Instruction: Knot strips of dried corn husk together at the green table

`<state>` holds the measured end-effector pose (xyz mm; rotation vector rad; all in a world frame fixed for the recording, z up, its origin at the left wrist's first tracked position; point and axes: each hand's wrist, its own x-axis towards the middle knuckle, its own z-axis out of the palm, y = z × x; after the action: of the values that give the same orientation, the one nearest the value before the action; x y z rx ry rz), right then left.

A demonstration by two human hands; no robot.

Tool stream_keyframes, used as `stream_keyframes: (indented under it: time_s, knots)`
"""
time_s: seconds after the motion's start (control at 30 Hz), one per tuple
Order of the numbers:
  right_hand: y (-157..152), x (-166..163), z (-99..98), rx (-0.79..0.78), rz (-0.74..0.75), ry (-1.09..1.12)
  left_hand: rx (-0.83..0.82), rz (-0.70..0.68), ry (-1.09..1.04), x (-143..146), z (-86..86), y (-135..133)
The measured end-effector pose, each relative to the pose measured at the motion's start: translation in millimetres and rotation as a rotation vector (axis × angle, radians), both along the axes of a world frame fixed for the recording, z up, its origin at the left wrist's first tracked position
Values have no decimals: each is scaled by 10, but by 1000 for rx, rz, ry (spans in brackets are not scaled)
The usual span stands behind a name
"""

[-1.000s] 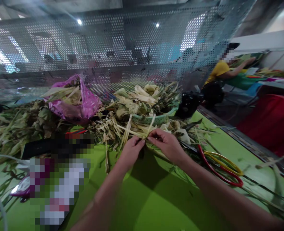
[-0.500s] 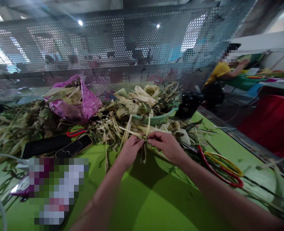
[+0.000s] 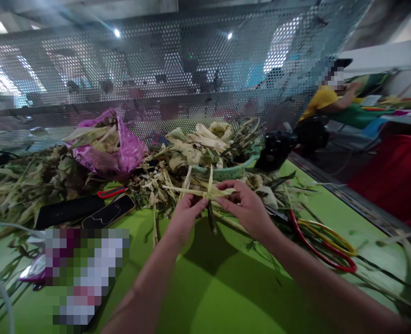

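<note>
Pale dried corn husk strips (image 3: 210, 182) cross each other above the green table, one upright and one lying sideways, with darker ends hanging down. My left hand (image 3: 185, 217) pinches them near the crossing between thumb and fingers. From the other side, my right hand (image 3: 247, 208) has thumb and index finger around the right end of the sideways strip; its other fingers are curled. Just behind the hands lies a heap of husk scraps (image 3: 154, 185). A green basket (image 3: 222, 173) piled with dried husks (image 3: 208, 141) stands beyond.
Red-and-yellow-handled scissors (image 3: 325, 239) lie right of my right arm. To the left are a phone (image 3: 108, 211), a red cutter (image 3: 112, 192), and a pink bag (image 3: 132, 148) of husks. A black container (image 3: 273, 149) stands behind; a person in yellow (image 3: 322, 99) sits beyond.
The sideways strip has swung nearer to level, and the upright one has shifted slightly left. My right hand's index finger has lifted and spread farther from the thumb.
</note>
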<state>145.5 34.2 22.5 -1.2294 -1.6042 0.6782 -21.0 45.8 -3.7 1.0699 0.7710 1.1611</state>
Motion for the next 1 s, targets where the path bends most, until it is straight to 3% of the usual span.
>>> stream_keyframes:
  time_s: [0.07, 0.13, 0.33, 0.77, 0.93, 1.0]
  knots:
    - [-46, -6, 43, 114, -115, -52, -55, 55, 0, -1, -1, 6]
    - [-93, -23, 86, 171, -110, -139, -70, 91, -3, -1, 7, 7]
    - [-123, -120, 34, 39, 28, -402, -50, 121, -4, 16, 19, -8]
    - [-144, -235, -118, 124, 67, -590, -17, 218, -46, 83, -34, -36]
    - [-194, -200, -3, 20, 100, -538, 27, 250, 31, 25, 14, 1]
    - [-214, -175, 57, 62, 84, -475, 34, 251, 53, 10, 8, 16]
